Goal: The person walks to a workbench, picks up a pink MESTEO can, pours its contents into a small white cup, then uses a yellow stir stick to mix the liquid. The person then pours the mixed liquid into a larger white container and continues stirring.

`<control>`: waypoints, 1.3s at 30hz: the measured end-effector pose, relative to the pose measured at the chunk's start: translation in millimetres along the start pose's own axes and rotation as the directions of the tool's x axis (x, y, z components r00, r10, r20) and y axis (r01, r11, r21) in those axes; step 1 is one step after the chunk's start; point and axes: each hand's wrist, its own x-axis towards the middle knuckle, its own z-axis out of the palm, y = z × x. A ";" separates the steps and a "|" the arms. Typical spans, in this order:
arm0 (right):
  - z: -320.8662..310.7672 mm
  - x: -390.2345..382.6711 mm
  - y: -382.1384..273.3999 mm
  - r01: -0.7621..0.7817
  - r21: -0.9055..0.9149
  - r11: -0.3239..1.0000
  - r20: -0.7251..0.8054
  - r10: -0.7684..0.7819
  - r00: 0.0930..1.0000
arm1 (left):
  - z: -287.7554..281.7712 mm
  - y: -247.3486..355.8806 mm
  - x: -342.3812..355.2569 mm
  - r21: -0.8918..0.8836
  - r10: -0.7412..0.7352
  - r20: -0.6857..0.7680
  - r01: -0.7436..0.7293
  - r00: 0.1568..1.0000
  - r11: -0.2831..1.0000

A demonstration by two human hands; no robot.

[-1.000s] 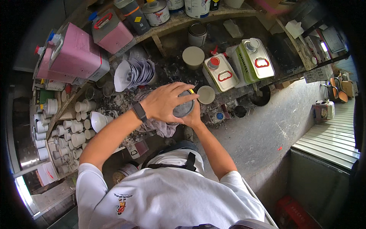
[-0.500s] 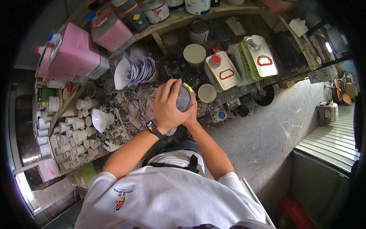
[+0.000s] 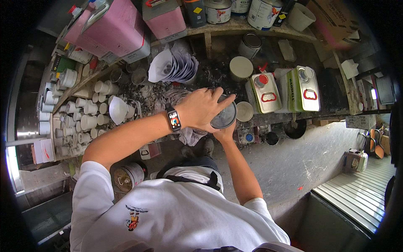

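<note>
Between my hands is a round can with a dark grey top [image 3: 224, 116], above the bench's front edge. My left hand [image 3: 200, 108], with a smartwatch on its wrist, grips the can's left side; its fingers reach over the rim. My right hand [image 3: 226, 132] holds the can from below and the right, its fingers mostly hidden. Under my left wrist lies a crumpled greyish cloth [image 3: 191, 136]. An off-white cup [image 3: 244, 111] stands just right of the can. Beyond my left hand sits a stack of white paper cone strainers [image 3: 173, 66].
Many used cups [image 3: 88, 122] crowd the bench's left side. Right of centre stand two metal jerrycans [image 3: 265, 93]. Pink jerrycans [image 3: 113, 29] and paint tins [image 3: 263, 13] fill the shelf. A black bucket [image 3: 295, 129] sits by the bench's front edge; a pail [image 3: 133, 174] is below left.
The view has shifted, so the bench appears farther right. My left elbow has swung outward and my left hand has turned on the can. The can's yellow label no longer shows.
</note>
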 end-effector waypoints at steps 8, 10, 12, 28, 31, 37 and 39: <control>-0.1 1.2 -11.5 -0.124 -0.065 0.990 0.018 0.126 0.992 | 6.7 3.0 -15.3 -0.408 -0.601 0.079 0.576 0.795 0.708; 0.3 2.1 -15.3 0.053 -0.070 0.996 -0.001 -0.053 0.999 | 27.6 -20.2 -36.2 -0.737 -0.666 0.086 0.497 0.741 0.458; 0.6 1.9 -17.8 0.089 -0.138 0.987 -0.011 -0.091 0.996 | 58.0 -36.2 -63.2 -0.865 -0.545 0.449 0.193 0.708 -0.462; 19.7 -75.7 -63.6 -0.114 -0.404 0.908 -0.484 -0.106 0.868 | 234.6 -65.2 -175.9 -0.792 -0.616 0.605 0.467 0.505 -0.394; 79.5 -92.8 -93.9 0.165 -0.617 0.770 -0.079 -0.269 0.960 | 212.4 -43.2 -256.1 -0.940 -0.756 0.135 0.323 0.641 0.106; 300.0 -90.5 -87.3 0.513 -0.515 0.687 0.644 -0.086 0.760 | 226.5 -39.2 -404.0 -0.937 -0.795 0.193 0.350 0.575 0.025; 360.2 -88.0 -70.2 0.506 -0.580 0.639 0.653 -0.006 0.757 | 235.4 -45.8 -434.0 -0.941 -0.821 0.180 0.338 0.541 0.017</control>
